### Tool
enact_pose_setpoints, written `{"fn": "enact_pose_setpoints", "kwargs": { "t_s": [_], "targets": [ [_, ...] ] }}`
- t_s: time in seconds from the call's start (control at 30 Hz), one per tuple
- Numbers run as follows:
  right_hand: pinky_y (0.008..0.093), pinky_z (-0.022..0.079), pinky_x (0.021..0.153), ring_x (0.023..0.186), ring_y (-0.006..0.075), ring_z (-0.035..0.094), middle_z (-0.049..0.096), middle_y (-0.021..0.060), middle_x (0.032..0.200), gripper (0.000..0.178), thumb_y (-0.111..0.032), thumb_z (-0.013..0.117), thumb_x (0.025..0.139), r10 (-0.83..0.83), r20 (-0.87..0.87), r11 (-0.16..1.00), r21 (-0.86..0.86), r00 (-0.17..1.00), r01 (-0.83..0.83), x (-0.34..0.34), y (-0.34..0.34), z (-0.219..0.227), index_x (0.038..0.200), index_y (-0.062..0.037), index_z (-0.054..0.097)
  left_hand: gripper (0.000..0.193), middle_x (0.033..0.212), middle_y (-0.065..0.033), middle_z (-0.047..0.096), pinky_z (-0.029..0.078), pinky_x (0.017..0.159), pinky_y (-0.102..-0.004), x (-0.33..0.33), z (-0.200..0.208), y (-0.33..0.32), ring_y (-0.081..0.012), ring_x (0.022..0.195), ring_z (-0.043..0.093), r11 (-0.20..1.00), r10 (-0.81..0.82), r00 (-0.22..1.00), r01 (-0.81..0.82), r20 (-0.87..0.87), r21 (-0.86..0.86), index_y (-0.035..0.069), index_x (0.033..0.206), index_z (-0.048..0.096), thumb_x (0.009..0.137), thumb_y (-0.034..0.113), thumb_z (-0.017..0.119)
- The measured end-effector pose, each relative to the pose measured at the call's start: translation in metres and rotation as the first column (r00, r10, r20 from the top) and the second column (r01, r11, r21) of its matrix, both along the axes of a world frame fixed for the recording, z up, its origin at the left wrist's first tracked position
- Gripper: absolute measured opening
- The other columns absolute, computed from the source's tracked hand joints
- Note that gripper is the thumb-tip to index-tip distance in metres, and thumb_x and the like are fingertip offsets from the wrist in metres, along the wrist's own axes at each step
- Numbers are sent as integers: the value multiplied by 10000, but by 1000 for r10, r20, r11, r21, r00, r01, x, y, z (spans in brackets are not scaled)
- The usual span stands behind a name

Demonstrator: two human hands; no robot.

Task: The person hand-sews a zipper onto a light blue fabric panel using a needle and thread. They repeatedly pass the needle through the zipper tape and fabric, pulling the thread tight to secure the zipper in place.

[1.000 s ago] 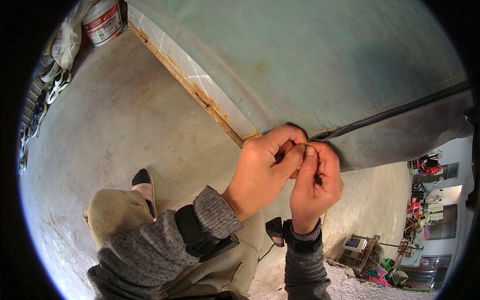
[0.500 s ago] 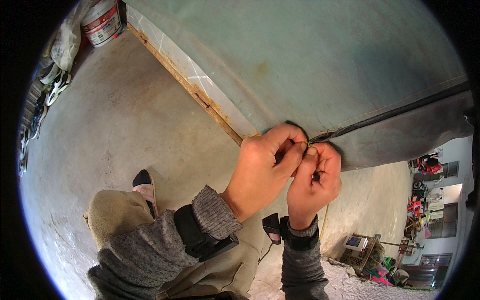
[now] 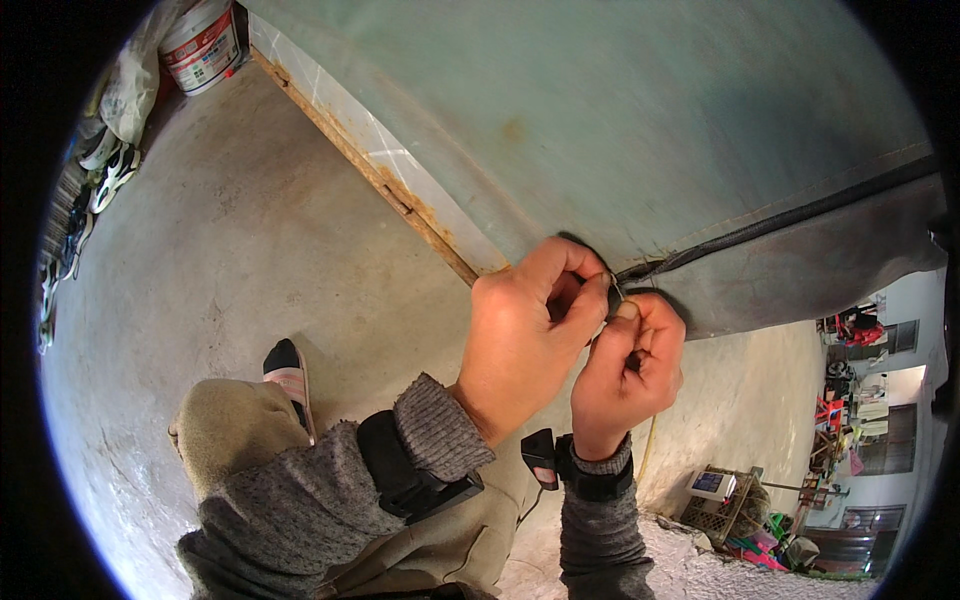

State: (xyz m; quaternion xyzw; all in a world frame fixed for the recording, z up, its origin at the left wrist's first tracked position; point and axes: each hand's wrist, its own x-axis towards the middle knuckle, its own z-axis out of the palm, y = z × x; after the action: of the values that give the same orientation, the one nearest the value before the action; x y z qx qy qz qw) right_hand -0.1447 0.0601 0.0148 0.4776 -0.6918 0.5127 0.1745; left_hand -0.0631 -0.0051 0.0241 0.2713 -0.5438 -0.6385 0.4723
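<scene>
A grey-green sheet of fabric or leather-like cover (image 3: 640,130) spreads above my hands, with a stitched line and a twisted black cord-like trim (image 3: 790,222) along its lower edge. At the trim's left end, my left hand (image 3: 530,315) is closed in a pinch against the cover's corner; what its fingertips hold is hidden. Just right and below, my right hand (image 3: 632,370) pinches thumb against forefinger. A thin pale strand (image 3: 617,289) shows between the two hands' fingertips, too fine to name surely. Below the trim hangs a dark grey flap (image 3: 800,265).
A rusty-edged wooden strip (image 3: 370,170) borders the cover's left side. A white and red bucket (image 3: 200,48) and several shoes (image 3: 118,172) line the far left of the concrete floor (image 3: 230,230). At lower right stands a crate (image 3: 715,515) with clutter around it.
My fingertips have drawn slightly apart: the right hand's tips moved a little down, the left hand's slightly up. A bit of the strand now shows between them.
</scene>
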Motion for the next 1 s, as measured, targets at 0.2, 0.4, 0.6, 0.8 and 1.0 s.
{"fn": "enact_pose_setpoints", "kwargs": {
  "t_s": [0.2,0.4,0.6,0.8,1.0],
  "targets": [
    [185,330,466,522,12,442,541,-33,643,47,7,553,931,-28,-13,998,-65,1000,27,-2,-1,-4,925,10,600,91,680,-13,625,445,501,-206,-1,0,-1,-40,575,555,1000,1,1000,-1,5,11,-26,920,592,913,44,649],
    [256,434,515,552,116,524,613,32,743,76,21,592,865,-39,15,999,-28,999,39,-3,3,-4,933,-1,620,119,655,-18,614,437,488,-208,-1,1,-2,-42,558,552,1000,14,1000,-14,17,16,-15,905,548,907,37,655],
    [254,438,519,552,116,528,612,40,741,73,23,588,863,-31,72,999,-39,997,34,-2,6,-6,927,5,618,141,639,-15,604,427,478,-209,2,1,-2,-42,549,544,1000,-2,1000,2,20,24,-8,900,525,905,34,660],
    [191,310,450,495,16,419,507,-31,623,52,-34,548,958,-23,11,997,-67,1000,24,-5,6,-6,952,5,581,143,638,-17,601,425,479,-209,5,4,-3,-42,552,544,999,-25,1000,25,10,41,-6,902,520,909,35,657],
    [193,303,437,483,20,426,506,-25,621,64,-43,550,958,-28,39,995,-96,999,31,-5,10,-6,949,12,580,145,636,-17,595,422,486,-207,7,6,-3,-42,561,544,996,-51,999,51,0,79,-7,914,515,913,39,653]
  ]
}}
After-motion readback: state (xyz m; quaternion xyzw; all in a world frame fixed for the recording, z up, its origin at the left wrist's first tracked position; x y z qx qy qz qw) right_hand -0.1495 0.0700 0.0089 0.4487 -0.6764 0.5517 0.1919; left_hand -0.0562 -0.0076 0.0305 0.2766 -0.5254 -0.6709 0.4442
